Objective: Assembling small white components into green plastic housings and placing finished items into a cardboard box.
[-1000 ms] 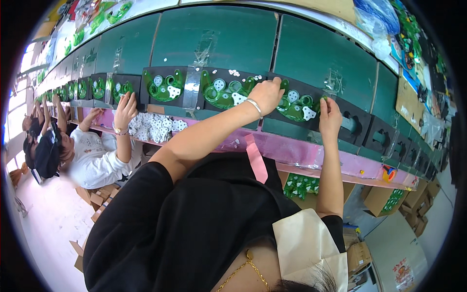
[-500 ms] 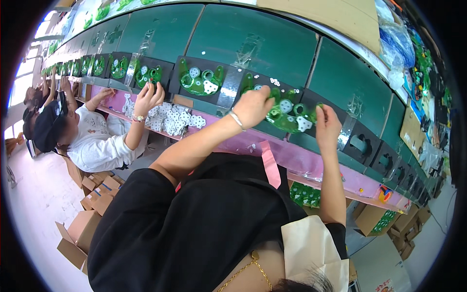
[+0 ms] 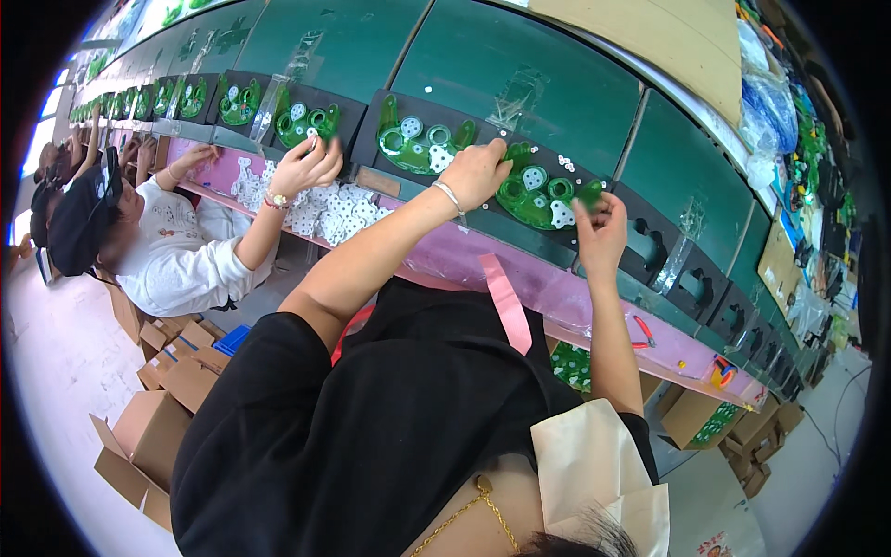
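My left hand (image 3: 473,178) is closed, fingertips pinched beside the left horn of a translucent green shell (image 3: 525,213) shaped like a game controller. Whatever lies between these fingertips is hidden. At the shell's other end, my right hand (image 3: 603,234) has thumb and fingers closed around its right horn, which is blurred. Round grey-white inserts and a white three-lobed piece (image 3: 561,215) sit in the shell. To the left of it, a similar green shell (image 3: 418,160) rests on a black holder (image 3: 369,139).
Small white bits (image 3: 566,163) lie beyond the shell on the green conveyor (image 3: 557,65). A pink ledge (image 3: 445,249) runs along the near side, with red-handled pliers (image 3: 642,332). At left, a co-worker's hand (image 3: 302,170) works near piled white pieces (image 3: 329,213).
Conveyor panels and holders have shifted right. Both my hands and the shell between them have moved left, the left hand slightly upward. The red-handled pliers have come into sight.
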